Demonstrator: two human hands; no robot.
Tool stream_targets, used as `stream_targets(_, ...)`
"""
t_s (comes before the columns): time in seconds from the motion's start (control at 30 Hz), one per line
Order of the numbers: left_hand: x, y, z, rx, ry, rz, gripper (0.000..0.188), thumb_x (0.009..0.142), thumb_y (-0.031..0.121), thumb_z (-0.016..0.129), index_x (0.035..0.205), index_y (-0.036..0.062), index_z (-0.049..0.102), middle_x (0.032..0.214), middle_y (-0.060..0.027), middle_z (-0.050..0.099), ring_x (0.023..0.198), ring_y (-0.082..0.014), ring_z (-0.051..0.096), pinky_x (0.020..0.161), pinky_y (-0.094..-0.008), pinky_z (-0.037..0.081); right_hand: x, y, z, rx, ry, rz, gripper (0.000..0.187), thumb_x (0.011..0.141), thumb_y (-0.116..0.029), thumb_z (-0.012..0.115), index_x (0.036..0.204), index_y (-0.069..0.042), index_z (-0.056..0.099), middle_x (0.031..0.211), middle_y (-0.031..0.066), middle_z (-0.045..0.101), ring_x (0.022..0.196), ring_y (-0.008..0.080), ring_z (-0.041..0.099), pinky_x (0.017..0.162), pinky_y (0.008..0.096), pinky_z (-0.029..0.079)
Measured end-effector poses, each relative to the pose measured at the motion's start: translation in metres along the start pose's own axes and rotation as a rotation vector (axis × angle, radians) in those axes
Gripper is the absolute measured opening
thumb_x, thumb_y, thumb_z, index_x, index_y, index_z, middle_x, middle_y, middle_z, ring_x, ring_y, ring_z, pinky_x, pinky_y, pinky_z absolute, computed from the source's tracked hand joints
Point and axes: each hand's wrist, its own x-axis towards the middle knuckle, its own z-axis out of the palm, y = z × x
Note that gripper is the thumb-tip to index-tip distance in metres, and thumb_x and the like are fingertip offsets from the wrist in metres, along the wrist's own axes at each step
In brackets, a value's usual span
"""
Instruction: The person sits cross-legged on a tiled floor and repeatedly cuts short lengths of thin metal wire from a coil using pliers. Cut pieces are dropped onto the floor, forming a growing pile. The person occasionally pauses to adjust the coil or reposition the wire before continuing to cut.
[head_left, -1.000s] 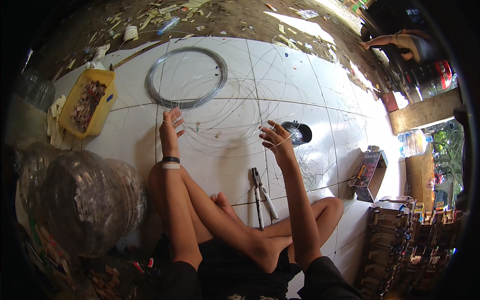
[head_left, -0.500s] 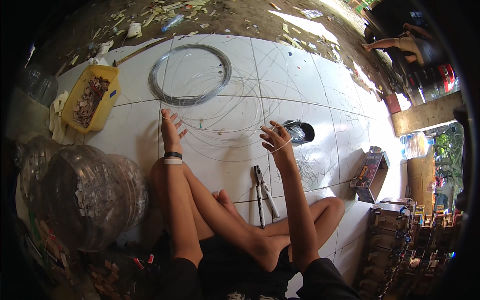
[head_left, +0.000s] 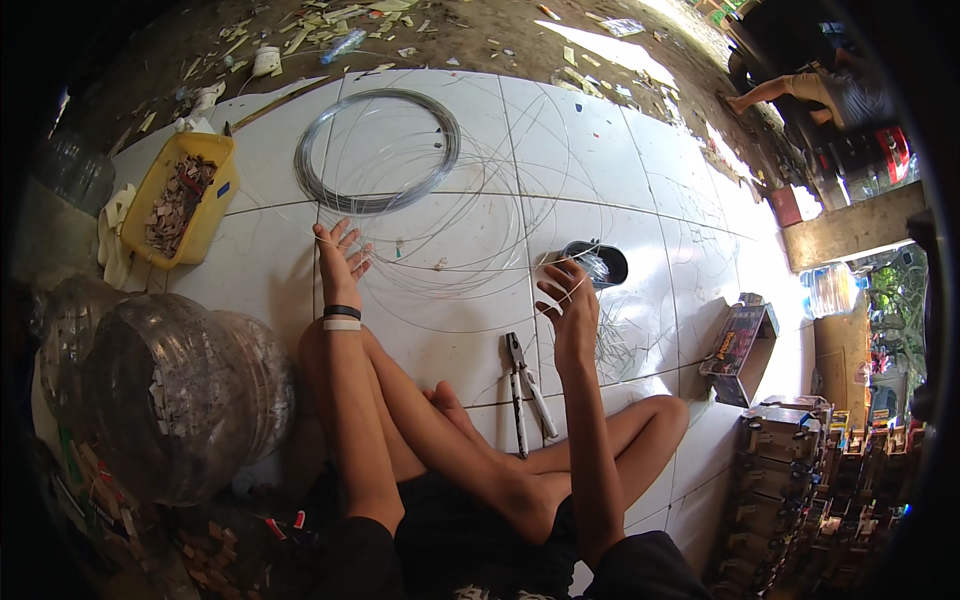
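Loose loops of thin wire (head_left: 440,268) spread over the white tiles between my two hands. My left hand (head_left: 343,262) is palm up with its fingers apart, and a strand passes against it. My right hand (head_left: 572,310) has its fingers curled round a strand of the wire, which crosses over them. Beyond my left hand lies a thick coil of grey wire (head_left: 310,180). A dark oval tin (head_left: 617,262) holding short wire pieces stands just behind my right hand. Pliers with white handles (head_left: 518,375) rest on the tiles between my arms, jaws pointing away from me.
At the left is a yellow tub (head_left: 215,205) of small wooden bits, with large clear plastic bottles (head_left: 190,390) nearer me. Cut wire pieces (head_left: 615,345) lie right of my right hand. A printed box (head_left: 735,350) and stacked wooden toy vehicles (head_left: 780,480) stand at the right.
My right hand has moved right and slightly toward me, with the strand across its fingers. My left hand has shifted slightly left, its fingers spreading a little more.
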Motion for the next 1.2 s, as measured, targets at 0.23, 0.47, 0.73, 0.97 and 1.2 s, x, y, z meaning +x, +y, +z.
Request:
stream_targets(0.23,0.006,-0.005,-0.002,-0.006,-0.027,0.048,0.096,0.095,0.087,0.022,0.144,0.0138,0.059,0.149,-0.0111,0.056,0.124,-0.0306,0.059,0.104,-0.0416,0.042,-0.003,-0.03,0.009,0.365,-0.152,0.063,0.069,0.109,-0.062,0.031,0.152,-0.009,0.045,0.151,0.011,0.055,0.13,0.0232,0.057,0.102,0.0419,0.048)
stream_targets(0.47,-0.014,0.014,0.005,-0.219,-0.06,-0.011,0.118,0.085,0.097,0.02,0.149,0.0025,0.051,0.158,-0.0159,0.043,0.14,-0.0349,0.044,0.117,-0.0484,0.031,-0.001,-0.042,0.009,0.32,-0.152,0.043,0.044,0.11,-0.035,0.05,0.145,-0.008,0.05,0.128,0.0086,0.067,0.115,0.0202,0.065,0.094,0.0367,0.051)
stream_targets(0.73,-0.019,0.015,0.008,-0.322,-0.227,0.153,0.121,0.085,0.096,0.032,0.156,-0.0016,0.039,0.165,-0.017,0.032,0.148,-0.0379,0.034,0.122,-0.0509,0.027,0.008,-0.052,-0.003,0.341,-0.093,-0.009,0.026,0.11,-0.023,0.053,0.129,-0.007,0.059,0.092,0.0026,0.068,0.09,0.016,0.069,0.081,0.0319,0.053)
stream_targets(0.97,-0.015,0.009,0.004,-0.383,-0.317,0.178,0.084,0.103,0.072,0.037,0.15,0.0031,0.043,0.16,-0.0116,0.037,0.147,-0.0397,0.038,0.115,-0.0572,0.038,0.024,-0.073,-0.017,0.113,-0.039,-0.11,0.025,0.112,-0.022,0.047,0.128,-0.007,0.06,0.09,0.0004,0.066,0.084,0.01,0.065,0.078,0.0273,0.052)
stream_targets(1.2,-0.016,0.008,0.003,-0.4,-0.314,0.196,0.054,0.108,0.059,0.038,0.143,0.0178,0.045,0.161,-0.0097,0.037,0.148,-0.0415,0.035,0.11,-0.074,0.035,0.043,-0.107,-0.032,0.092,-0.073,-0.245,0.024,0.112,-0.022,0.05,0.127,-0.007,0.062,0.089,0.0003,0.067,0.087,0.0104,0.066,0.079,0.0277,0.053)
